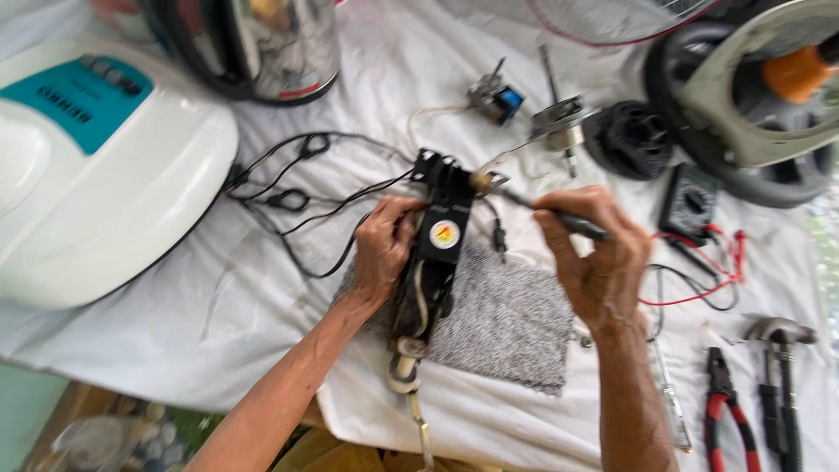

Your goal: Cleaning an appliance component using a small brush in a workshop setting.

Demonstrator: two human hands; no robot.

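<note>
My left hand [384,249] grips the side of a long black electrical part [434,253], holding it over a grey speckled cloth [511,323] between my hands. My right hand [594,253] is closed around a dark screwdriver [559,216], its tip at the part's upper end; red-handled pliers [725,411] lie just right of my right forearm.

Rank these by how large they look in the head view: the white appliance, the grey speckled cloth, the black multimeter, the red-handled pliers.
1. White appliance
2. Grey speckled cloth
3 and 4. Black multimeter and red-handled pliers look similar; the pliers run off the frame, so left unranked.
</note>
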